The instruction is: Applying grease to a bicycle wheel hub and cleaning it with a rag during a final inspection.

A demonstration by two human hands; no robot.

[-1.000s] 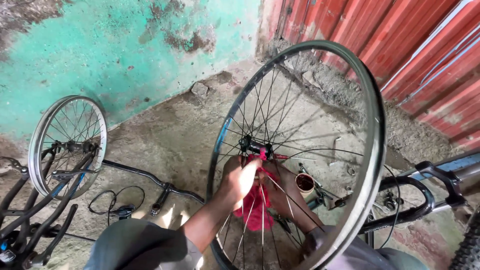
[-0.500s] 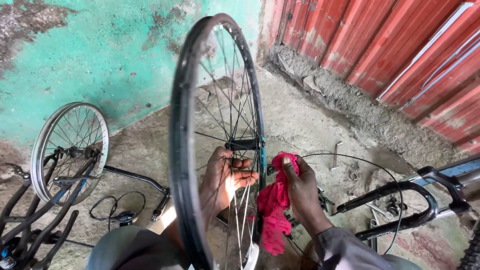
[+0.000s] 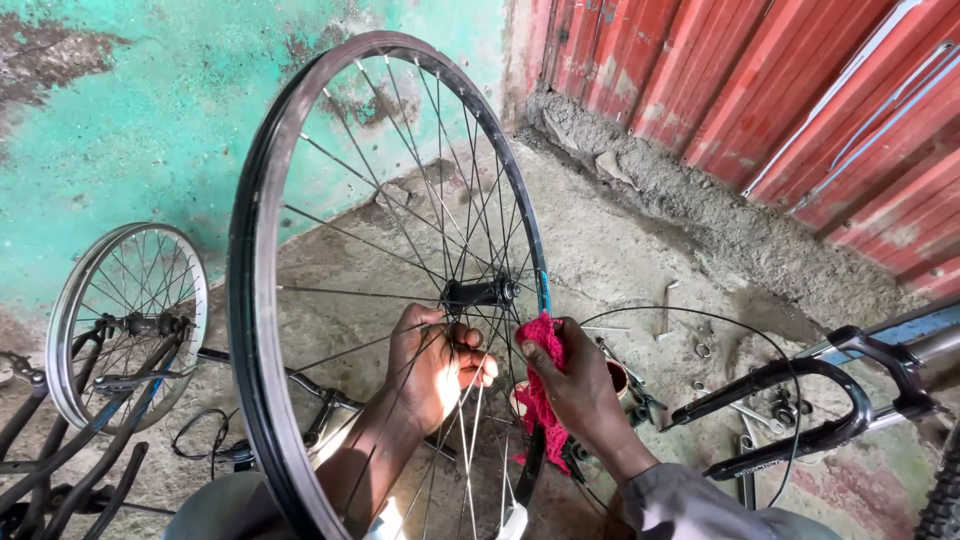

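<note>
While the left hand (image 3: 432, 365) pinches spokes of the upright wheel (image 3: 262, 300) | right hand (image 3: 575, 385) clamps a red rag (image 3: 540, 400) | risk: fingers caught if wheel turns.

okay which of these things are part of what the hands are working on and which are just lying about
In hand:
- bicycle wheel, left hand among its spokes
- pink rag in right hand

Lying about:
- second wheel by the wall
- handlebar
- loose cable
- small tools on the ground

Black spoked wheel (image 3: 262, 300) upright; pink rag (image 3: 541, 400) at its spokes.
</note>
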